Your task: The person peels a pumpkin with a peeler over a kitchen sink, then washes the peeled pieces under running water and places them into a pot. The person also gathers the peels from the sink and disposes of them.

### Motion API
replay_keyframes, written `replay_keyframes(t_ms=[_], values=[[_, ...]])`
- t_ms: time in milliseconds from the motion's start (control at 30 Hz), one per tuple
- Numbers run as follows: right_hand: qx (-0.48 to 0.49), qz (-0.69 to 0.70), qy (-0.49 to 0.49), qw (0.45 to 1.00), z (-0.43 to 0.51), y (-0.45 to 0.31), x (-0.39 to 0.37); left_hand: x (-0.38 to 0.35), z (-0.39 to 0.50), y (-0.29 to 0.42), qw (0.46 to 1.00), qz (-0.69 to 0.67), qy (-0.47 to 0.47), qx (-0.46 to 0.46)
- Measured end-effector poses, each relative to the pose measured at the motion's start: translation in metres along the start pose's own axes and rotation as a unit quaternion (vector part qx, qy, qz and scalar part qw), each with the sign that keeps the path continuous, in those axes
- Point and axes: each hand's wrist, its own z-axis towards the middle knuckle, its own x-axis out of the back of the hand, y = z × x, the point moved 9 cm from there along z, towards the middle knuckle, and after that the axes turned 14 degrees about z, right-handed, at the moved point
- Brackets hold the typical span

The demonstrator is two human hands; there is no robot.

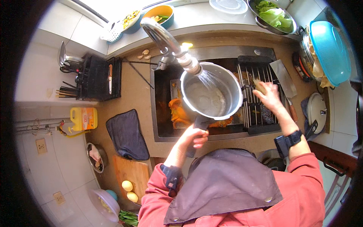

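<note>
My left hand (195,138) grips the black handle of a metal pot (212,90) over the sink (164,138). Water sprays into the pot from the faucet (188,61), and some water lies inside. My right hand (268,95) is above the roll-up metal rack (255,113) at the sink's right side. A pale, blurred thing, perhaps a scrubber (259,86), is held between its fingers. Orange peelings (178,113) lie in the sink, partly behind the pot.
A cleaver (283,79) lies right of the rack, near a pot lid (316,112). At left are a dark cloth (127,136), a wooden cutting board (130,170) with two peeled potatoes (127,185), and a knife holder (96,78). Bowls (167,11) stand on the sill.
</note>
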Motion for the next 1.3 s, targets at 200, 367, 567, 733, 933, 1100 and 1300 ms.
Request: replay_keyframes(t_ms=[200,367,567,733,933,1100,1300], values=[[-0.299,0.58,-0.254,0.714,-0.054,-0.022,-0.109,-0.022,-0.026,-0.023,0.999,-0.034,-0.017,0.019],[-0.265,0.509,-0.201,0.794,-0.013,-0.026,-0.044,-0.027,0.002,-0.012,0.993,-0.08,-0.083,0.031],[-0.213,0.523,-0.247,0.787,-0.005,-0.056,-0.076,0.027,-0.004,-0.025,0.993,-0.054,0.075,0.07],[-0.301,0.509,-0.145,0.793,-0.013,-0.019,-0.069,-0.005,0.001,0.0,0.999,-0.044,-0.002,0.003],[-0.281,0.609,-0.263,0.694,-0.025,-0.056,-0.14,0.005,-0.044,0.013,0.991,0.019,0.125,0.046],[-0.277,0.653,-0.284,0.646,-0.035,-0.057,-0.19,0.003,-0.068,0.013,0.967,0.103,0.228,0.048],[-0.445,0.818,-0.158,0.327,0.009,-0.082,-0.253,-0.001,-0.09,0.007,0.888,0.23,0.392,0.074]])
